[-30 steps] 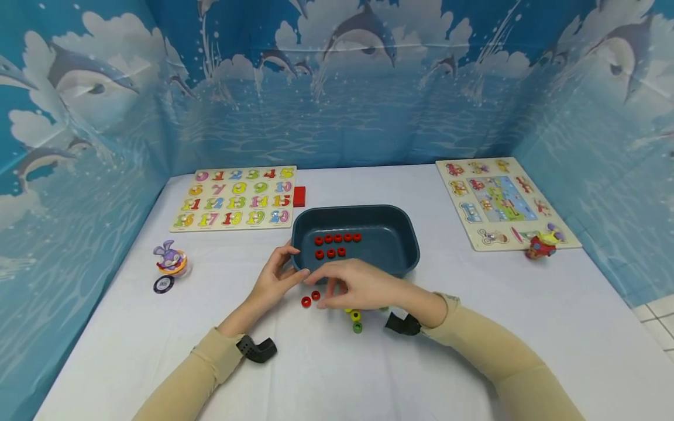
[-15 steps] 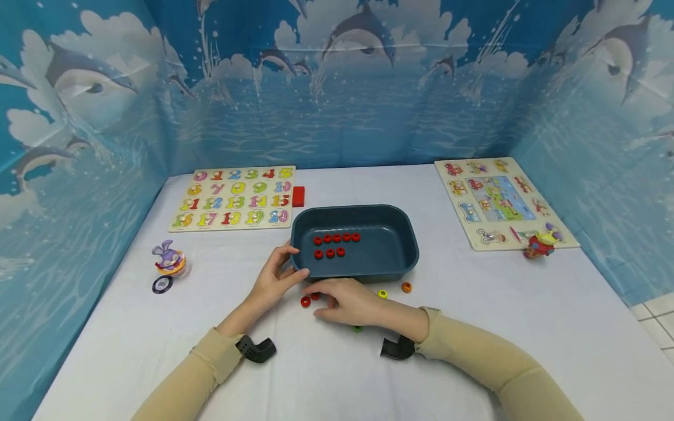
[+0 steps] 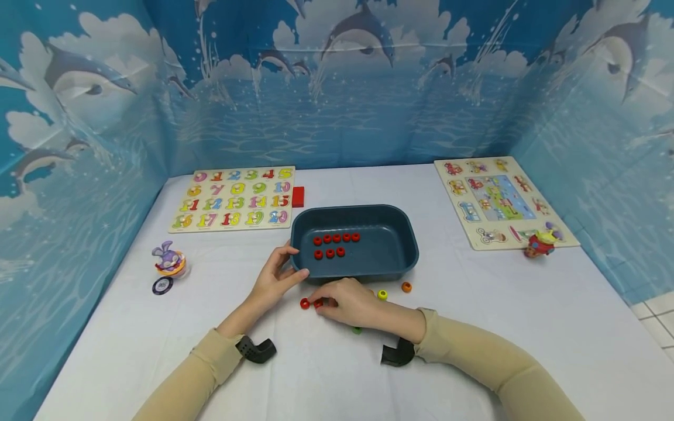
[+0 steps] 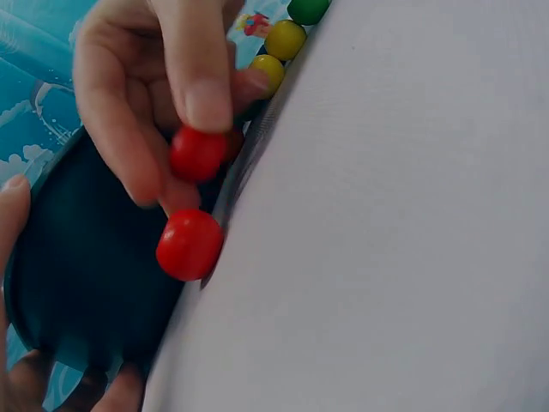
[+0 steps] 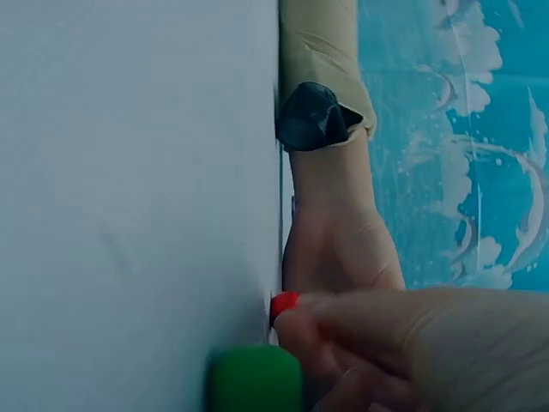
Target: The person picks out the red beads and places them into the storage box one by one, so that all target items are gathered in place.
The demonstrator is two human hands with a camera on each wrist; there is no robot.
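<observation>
My left hand (image 3: pixel 274 275) holds the near left corner of a dark blue plastic tray (image 3: pixel 381 248), thumb at the front wall and fingers at the side. Inside the tray lie red beads (image 3: pixel 337 238) in two rows. In front of the tray, my right hand (image 3: pixel 350 301) pinches a red bead (image 4: pixel 197 156) between thumb and finger, low over the white table. Just left of it sits another red bead (image 3: pixel 305 303). Beside and partly behind the right hand are a yellow bead (image 3: pixel 382 294), an orange bead (image 3: pixel 406 287) and a green bead (image 3: pixel 357 330).
A number puzzle board (image 3: pixel 237 199) and a red block (image 3: pixel 298 197) lie at the back left. A picture puzzle board (image 3: pixel 505 202) with a toy figure (image 3: pixel 541 244) is at right. A purple rabbit toy (image 3: pixel 169 259) and a round black-rimmed disc (image 3: pixel 162 285) sit at left.
My right hand has come down from the tray's front rim to the beads on the table and now pinches a red one, shifted slightly. The left hand stays at the tray.
</observation>
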